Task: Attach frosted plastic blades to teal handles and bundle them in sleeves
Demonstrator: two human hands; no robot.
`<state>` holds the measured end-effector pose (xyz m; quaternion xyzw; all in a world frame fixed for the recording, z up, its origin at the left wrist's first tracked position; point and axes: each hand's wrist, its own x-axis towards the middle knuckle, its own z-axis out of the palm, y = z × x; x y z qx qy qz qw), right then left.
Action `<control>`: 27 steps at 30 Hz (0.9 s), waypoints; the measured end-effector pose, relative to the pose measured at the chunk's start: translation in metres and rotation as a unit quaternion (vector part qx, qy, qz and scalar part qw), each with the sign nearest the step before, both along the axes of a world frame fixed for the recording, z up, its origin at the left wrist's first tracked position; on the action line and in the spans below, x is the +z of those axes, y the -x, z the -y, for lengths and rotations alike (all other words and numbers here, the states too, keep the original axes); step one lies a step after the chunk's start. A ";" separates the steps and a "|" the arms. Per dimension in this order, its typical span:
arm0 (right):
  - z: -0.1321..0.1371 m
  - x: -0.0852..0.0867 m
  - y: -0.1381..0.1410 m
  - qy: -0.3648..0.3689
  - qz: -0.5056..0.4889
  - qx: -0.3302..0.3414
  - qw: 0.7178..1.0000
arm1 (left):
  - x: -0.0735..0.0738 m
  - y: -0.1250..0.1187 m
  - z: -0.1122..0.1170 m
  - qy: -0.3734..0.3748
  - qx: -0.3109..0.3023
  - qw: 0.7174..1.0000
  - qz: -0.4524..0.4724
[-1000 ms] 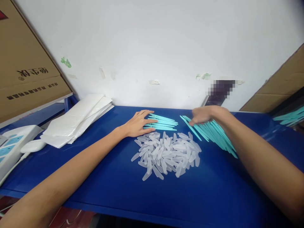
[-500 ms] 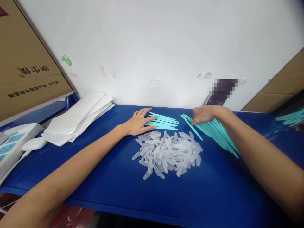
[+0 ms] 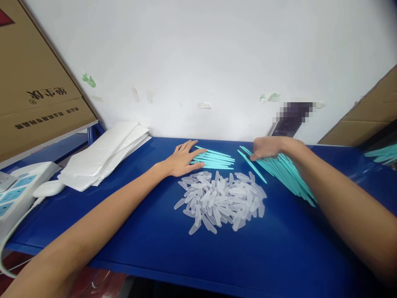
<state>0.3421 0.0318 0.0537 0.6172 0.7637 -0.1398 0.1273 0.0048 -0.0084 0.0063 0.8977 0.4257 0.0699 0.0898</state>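
My left hand (image 3: 181,160) lies flat with fingers spread over a small row of thin teal sticks (image 3: 219,158), touching their left ends. On the right, my right hand (image 3: 263,148) is curled at the upper end of a larger fanned pile of teal sticks (image 3: 290,178). Its fingertips are hidden, so what they grip cannot be made out. One teal stick (image 3: 256,170) lies at a slant just left of that pile, close to the thumb. Nearer to me is a loose heap of frosted, translucent plastic covers (image 3: 221,200), touched by neither hand.
White flat packets (image 3: 102,157) are stacked at the left, near a power strip (image 3: 25,186) with a white plug (image 3: 49,188) and cable. Cardboard boxes (image 3: 43,70) stand at both sides. More teal sticks (image 3: 383,154) lie at far right. A white wall backs the blue table (image 3: 173,256).
The view has shifted slightly. The slanted teal stick by my right thumb now lies a little further from its neighbour. Both hands have stayed nearly in place.
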 end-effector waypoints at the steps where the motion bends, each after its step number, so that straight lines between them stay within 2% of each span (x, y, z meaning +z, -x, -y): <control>1: 0.002 0.003 0.002 0.028 0.009 0.002 1.000 | 0.000 -0.001 -0.001 0.009 0.009 1.000 0.004; 4: 0.005 0.011 0.006 0.052 0.014 0.003 0.999 | 0.000 -0.003 -0.004 0.047 0.043 0.998 0.012; 8: 0.007 0.015 0.008 0.024 0.000 0.001 1.000 | 0.000 -0.007 -0.006 0.051 0.060 0.997 0.008; 17: 0.004 0.026 0.021 -0.076 -0.030 0.005 0.997 | -0.004 -0.007 -0.006 0.034 0.053 0.998 0.006; 20: -0.013 0.032 0.041 -0.096 -0.008 0.040 0.995 | -0.004 -0.007 -0.006 0.030 0.050 0.998 0.011; 23: -0.033 0.035 0.074 -0.102 0.019 0.071 0.992 | -0.005 -0.007 -0.006 0.030 0.048 0.998 0.015; 27: -0.047 0.031 0.120 -0.068 0.050 0.098 0.992 | -0.009 -0.006 -0.004 -0.011 0.067 0.996 0.058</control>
